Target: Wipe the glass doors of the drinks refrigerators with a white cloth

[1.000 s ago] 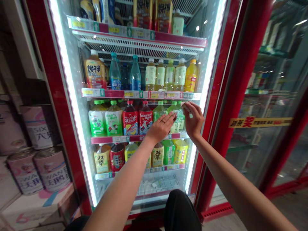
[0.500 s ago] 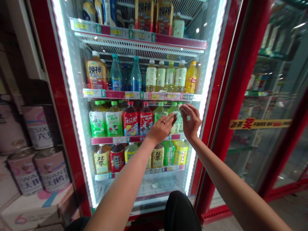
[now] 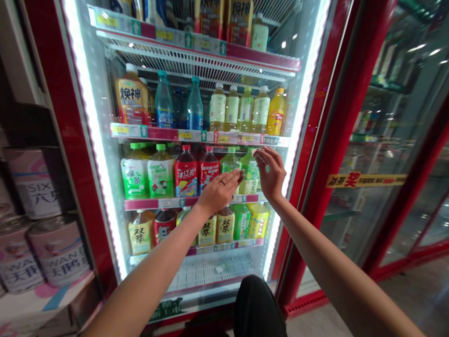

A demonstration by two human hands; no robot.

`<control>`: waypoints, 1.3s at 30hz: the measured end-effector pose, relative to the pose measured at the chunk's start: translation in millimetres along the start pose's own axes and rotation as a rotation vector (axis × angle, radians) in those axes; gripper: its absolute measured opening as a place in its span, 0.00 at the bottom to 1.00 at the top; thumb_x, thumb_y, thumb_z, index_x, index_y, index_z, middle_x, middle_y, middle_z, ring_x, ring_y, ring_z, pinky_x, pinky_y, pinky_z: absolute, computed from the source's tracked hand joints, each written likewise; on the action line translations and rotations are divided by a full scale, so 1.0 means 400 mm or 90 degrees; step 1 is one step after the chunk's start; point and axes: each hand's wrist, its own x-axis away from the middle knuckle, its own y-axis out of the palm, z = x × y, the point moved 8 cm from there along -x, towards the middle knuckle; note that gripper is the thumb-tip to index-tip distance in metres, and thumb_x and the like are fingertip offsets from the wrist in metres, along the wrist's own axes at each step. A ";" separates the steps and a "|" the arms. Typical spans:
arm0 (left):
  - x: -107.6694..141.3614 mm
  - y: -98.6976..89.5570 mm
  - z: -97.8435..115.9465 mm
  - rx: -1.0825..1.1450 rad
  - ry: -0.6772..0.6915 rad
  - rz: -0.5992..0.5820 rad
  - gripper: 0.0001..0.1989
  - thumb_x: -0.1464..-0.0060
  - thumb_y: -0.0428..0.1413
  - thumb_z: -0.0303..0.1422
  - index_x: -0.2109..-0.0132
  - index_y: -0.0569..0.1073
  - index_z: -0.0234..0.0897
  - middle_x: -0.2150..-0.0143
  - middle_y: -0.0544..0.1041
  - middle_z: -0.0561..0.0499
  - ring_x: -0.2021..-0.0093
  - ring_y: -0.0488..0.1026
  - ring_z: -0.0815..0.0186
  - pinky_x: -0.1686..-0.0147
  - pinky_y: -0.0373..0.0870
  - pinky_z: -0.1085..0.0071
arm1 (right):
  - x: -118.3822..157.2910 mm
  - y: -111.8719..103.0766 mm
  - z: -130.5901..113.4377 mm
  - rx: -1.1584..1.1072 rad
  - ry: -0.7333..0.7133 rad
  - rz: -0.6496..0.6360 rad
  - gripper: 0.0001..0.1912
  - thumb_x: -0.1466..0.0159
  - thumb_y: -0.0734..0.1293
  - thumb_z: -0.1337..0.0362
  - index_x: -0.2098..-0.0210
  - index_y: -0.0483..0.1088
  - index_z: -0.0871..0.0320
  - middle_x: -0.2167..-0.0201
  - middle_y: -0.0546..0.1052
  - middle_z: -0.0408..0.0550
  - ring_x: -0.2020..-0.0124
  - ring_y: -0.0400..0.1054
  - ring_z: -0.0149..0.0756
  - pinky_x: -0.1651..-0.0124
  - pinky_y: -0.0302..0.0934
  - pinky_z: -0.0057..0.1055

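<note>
My left hand (image 3: 221,188) is stretched out with a ring on one finger, palm toward the third-shelf bottles, in front of a green-capped bottle (image 3: 230,161). Just right of it, my right hand (image 3: 271,171) is raised with fingers bent, pinching a small pale piece (image 3: 258,153) that looks like tissue or cloth. Behind the right hand stands a light green bottle (image 3: 249,171). Red tea bottles (image 3: 185,173) are to the left of my left hand. Nothing shows in the left hand; its fingertips are partly blurred.
The lit cooler's red frame (image 3: 298,220) stands right of the shelves. Below are yellow-labelled juice bottles (image 3: 225,227) and a wire bottom shelf (image 3: 210,274). Milk powder cans (image 3: 61,252) are stacked at left. A black-clad knee (image 3: 258,309) is at the bottom.
The view has shifted slightly, with the cooler contents lower-left in frame. Both hands have moved a little left; the right still pinches the pale piece.
</note>
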 end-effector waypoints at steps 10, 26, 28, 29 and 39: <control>0.037 0.026 -0.023 0.022 -0.131 -0.042 0.37 0.31 0.47 0.25 0.19 0.46 0.27 0.20 0.58 0.46 0.19 0.55 0.63 0.20 0.58 0.63 | 0.020 0.013 -0.038 0.027 -0.122 -0.151 0.16 0.25 0.67 0.65 0.42 0.78 0.44 0.41 0.82 0.46 0.34 0.74 0.46 0.31 0.71 0.55; 0.068 -0.005 -0.027 0.046 -0.216 0.015 0.41 0.31 0.48 0.25 0.18 0.39 0.32 0.19 0.55 0.51 0.18 0.48 0.68 0.17 0.37 0.68 | 0.041 -0.014 -0.028 0.079 -0.045 0.001 0.12 0.27 0.68 0.63 0.47 0.80 0.45 0.37 0.76 0.51 0.37 0.75 0.51 0.34 0.72 0.56; 0.068 -0.008 -0.027 0.050 -0.213 0.015 0.41 0.31 0.48 0.25 0.18 0.39 0.32 0.19 0.56 0.51 0.18 0.49 0.67 0.16 0.38 0.66 | 0.037 -0.024 -0.024 0.098 -0.031 0.021 0.11 0.27 0.68 0.62 0.49 0.81 0.47 0.39 0.78 0.52 0.38 0.76 0.51 0.35 0.72 0.56; 0.068 -0.007 -0.027 0.053 -0.210 0.009 0.42 0.31 0.48 0.25 0.18 0.39 0.32 0.19 0.56 0.50 0.18 0.48 0.66 0.16 0.40 0.64 | 0.033 -0.025 -0.025 0.106 -0.021 0.029 0.11 0.27 0.68 0.62 0.49 0.81 0.47 0.41 0.79 0.52 0.39 0.76 0.51 0.35 0.72 0.56; 0.069 -0.020 -0.025 0.074 -0.200 0.017 0.41 0.32 0.48 0.25 0.18 0.42 0.33 0.20 0.58 0.49 0.19 0.53 0.65 0.16 0.43 0.63 | 0.033 0.005 -0.082 0.042 -0.108 -0.080 0.14 0.27 0.66 0.70 0.53 0.81 0.44 0.43 0.83 0.44 0.39 0.76 0.45 0.35 0.72 0.53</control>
